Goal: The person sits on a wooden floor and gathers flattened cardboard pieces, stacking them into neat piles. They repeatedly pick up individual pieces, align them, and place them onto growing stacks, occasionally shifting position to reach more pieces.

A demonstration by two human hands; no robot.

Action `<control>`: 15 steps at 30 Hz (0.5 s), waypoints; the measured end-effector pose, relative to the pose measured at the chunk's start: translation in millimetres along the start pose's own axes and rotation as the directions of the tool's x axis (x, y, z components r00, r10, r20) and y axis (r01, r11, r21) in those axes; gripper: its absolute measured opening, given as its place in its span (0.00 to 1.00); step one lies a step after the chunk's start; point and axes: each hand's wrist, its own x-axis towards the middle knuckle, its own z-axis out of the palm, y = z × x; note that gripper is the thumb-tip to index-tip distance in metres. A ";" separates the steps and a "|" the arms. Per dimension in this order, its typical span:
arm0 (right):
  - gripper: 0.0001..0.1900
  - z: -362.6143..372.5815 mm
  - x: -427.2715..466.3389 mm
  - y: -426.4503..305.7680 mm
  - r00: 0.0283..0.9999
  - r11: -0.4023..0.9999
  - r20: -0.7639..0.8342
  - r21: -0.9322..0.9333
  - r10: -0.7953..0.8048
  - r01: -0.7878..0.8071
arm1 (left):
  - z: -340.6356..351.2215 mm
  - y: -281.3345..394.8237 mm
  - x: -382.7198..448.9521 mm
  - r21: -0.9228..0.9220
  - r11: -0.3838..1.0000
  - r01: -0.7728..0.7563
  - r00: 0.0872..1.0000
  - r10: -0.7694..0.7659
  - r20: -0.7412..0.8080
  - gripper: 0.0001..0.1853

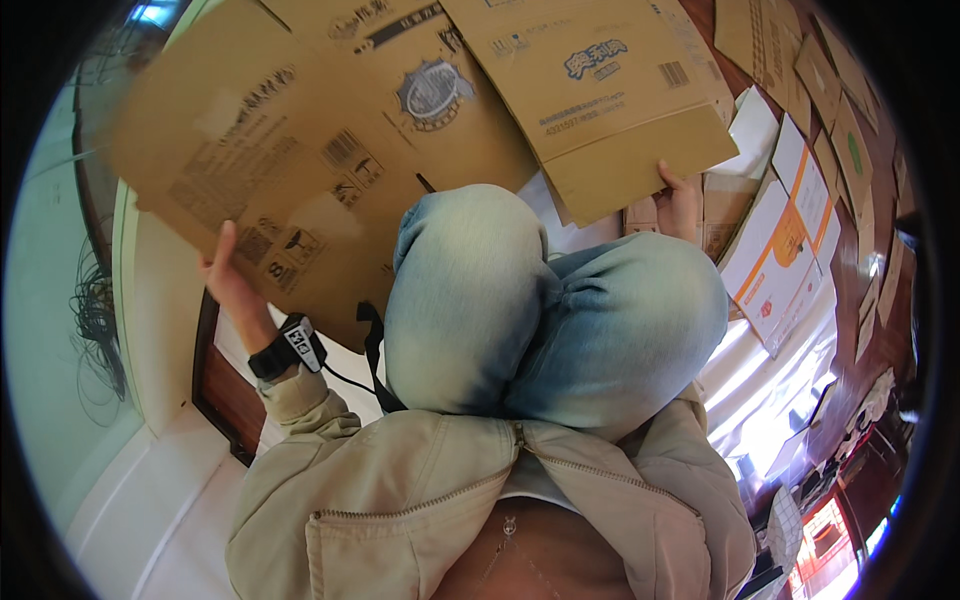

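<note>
With my left hand (231,279) I grip the lower edge of a large flattened cardboard box (300,161); the thumb lies on its printed face and the fingers are hidden behind. That sheet is tilted and its far left corner looks blurred. At the right, my right hand (675,199) holds the near edge of a second flattened cardboard box (600,97), thumb on top. This second sheet overlaps the right side of the first one. Both bear dark and blue printing. My bent knees (480,255) in jeans rise between the two hands.
Beyond my right hand stands a brown carton (727,206), beside a white and orange printed carton panel (784,255). More flattened cardboard (765,52) lies on the reddish-brown floor. A pale wall ledge (131,300) runs along the left, with tangled black cables (97,330) past it.
</note>
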 end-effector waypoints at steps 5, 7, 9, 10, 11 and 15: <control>0.17 -8.8 6.8 -72.2 0.990 0.981 0.011 0.133 -0.142 0.139 | 33.8 75.2 28.6 -0.032 0.967 -0.254 0.967 0.254 0.009 0.19; 0.16 -10.1 13.0 -115.0 0.971 0.959 -0.024 0.150 -0.239 0.239 | 51.5 99.6 41.0 -0.052 0.942 -0.331 0.942 0.333 0.036 0.18; 0.15 -13.1 18.8 -157.4 0.946 0.937 0.058 0.172 -0.318 0.304 | 73.0 116.7 45.1 -0.040 0.917 -0.397 0.916 0.399 0.048 0.17; 0.15 -14.8 17.7 -172.6 0.968 0.950 0.004 0.190 -0.253 0.247 | 82.7 122.9 45.4 -0.011 0.907 -0.421 0.906 0.421 0.037 0.17; 0.15 -16.8 17.8 -193.3 0.977 0.953 0.011 0.225 -0.212 0.204 | 93.6 130.7 46.6 0.000 0.893 -0.450 0.892 0.449 0.043 0.16; 0.15 -49.6 -9.4 -262.5 0.942 0.927 0.294 0.373 -0.161 0.042 | 133.1 158.1 41.2 -0.048 0.898 -0.438 0.896 0.440 0.056 0.19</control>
